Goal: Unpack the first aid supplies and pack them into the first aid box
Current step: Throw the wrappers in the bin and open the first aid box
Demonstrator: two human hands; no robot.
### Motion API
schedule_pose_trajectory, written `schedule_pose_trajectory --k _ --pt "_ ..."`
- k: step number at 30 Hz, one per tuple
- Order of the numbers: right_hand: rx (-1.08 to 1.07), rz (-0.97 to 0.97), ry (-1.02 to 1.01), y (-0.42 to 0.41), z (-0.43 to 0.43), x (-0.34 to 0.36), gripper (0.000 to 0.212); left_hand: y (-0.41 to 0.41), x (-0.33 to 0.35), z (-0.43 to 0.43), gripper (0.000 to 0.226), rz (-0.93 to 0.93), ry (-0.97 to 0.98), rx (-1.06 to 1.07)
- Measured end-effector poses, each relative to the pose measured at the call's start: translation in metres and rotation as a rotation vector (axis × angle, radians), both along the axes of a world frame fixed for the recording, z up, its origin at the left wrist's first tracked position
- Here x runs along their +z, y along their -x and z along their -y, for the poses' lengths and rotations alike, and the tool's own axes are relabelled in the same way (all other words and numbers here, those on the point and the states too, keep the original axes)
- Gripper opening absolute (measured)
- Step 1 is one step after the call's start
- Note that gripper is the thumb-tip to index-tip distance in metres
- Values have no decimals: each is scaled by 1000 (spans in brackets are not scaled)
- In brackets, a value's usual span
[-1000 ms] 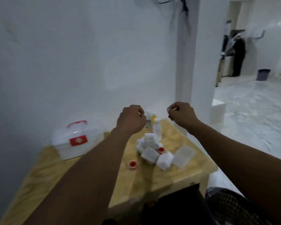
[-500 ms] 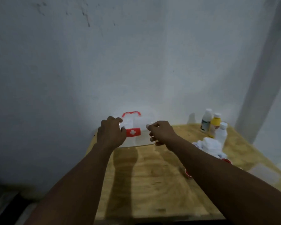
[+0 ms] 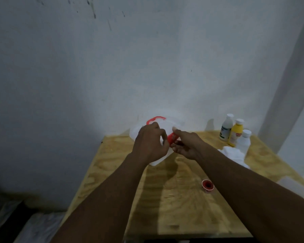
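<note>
A person's left hand (image 3: 148, 144) grips a white first aid box (image 3: 165, 125); the right hand (image 3: 186, 146) pinches its red latch (image 3: 172, 138). Right of the box stand three bottles (image 3: 235, 134). A hard tug could flip the box

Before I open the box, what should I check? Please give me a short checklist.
1. Left hand grips the box: ok.
2. Right hand pinches the red latch: ok.
3. Latch released: cannot tell, the hands hide it.
4. Box flat on the table: cannot tell.
5. Three bottles upright, apart from the box: ok.
</note>
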State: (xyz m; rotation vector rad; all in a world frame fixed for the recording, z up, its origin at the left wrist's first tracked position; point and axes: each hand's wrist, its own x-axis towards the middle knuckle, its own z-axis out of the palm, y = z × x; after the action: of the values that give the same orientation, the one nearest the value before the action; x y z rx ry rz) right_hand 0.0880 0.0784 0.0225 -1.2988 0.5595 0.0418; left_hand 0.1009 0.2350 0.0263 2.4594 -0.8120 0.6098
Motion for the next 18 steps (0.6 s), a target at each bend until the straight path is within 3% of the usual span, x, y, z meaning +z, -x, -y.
schedule_pose_trajectory --k 2,6,11,15,18 --pt "18 15 -26 3 -1 -6 38 -1 -7 -3 22 18 -31 4" --pt "-127 79 -23 6 -9 -6 30 -1 -13 -6 54 -21 -88 22" --pt "-92 194 233 16 -11 5 14 -7 -19 -11 80 -69 -43 58" --pt "-23 318 293 32 -5 15 14 -10 -24 -9 69 -12 14 122" --pt "39 401 481 33 0 20 14 -13 -19 -9 59 -41 73 119"
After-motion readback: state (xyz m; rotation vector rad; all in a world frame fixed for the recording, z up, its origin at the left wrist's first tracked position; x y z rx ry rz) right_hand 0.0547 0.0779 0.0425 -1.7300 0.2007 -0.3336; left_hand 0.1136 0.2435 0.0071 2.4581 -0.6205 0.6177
